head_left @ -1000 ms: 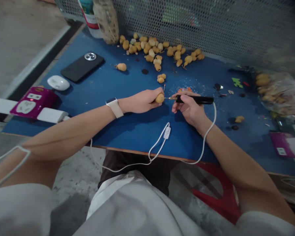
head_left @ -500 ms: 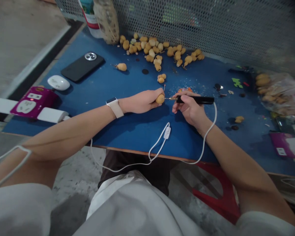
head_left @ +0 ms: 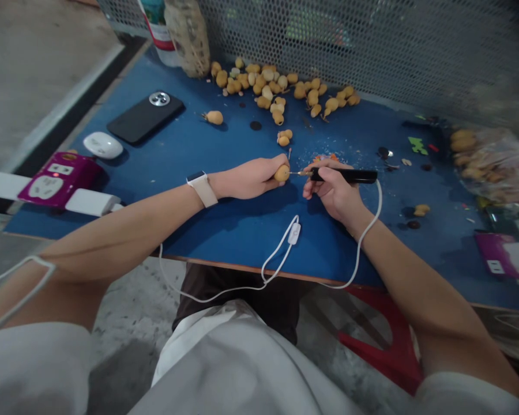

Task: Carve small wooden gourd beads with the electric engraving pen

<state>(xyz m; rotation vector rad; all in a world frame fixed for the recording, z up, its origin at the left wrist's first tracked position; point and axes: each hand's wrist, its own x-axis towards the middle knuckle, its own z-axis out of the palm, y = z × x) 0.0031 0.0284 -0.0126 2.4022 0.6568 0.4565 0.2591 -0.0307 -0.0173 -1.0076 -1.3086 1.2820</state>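
in the head view, here's the left hand (head_left: 251, 178) with its fingers (head_left: 277, 163) closed round a small gourd (head_left: 281, 173), up over the blue tabletop (head_left: 225, 227). the gourd sits right at the fingertips, its rounded end showing on the side toward the right hand (head_left: 341, 197); the rest is tucked in the grip, so i can't tell which way its long axis runs. and over on the right, the fingers are pinched round a black pen-like tool (head_left: 352, 175), thumb along the top, the other fingers curled beneath. the tool lies nearly level across the view, its thin metal tip (head_left: 301, 173) aimed left, straight at the gourd. tip and gourd meet or very nearly do; contact is too fine to call. the left hand has the gourd, the right lies just beside it. a white cord (head_left: 364, 236) trails from the tool's back end, and a pair of gourds (head_left: 284, 137) rests just beyond the hands. against the earlier frame, hardly a change: the tool's back end sits a touch farther right, the gourd practically where it was.
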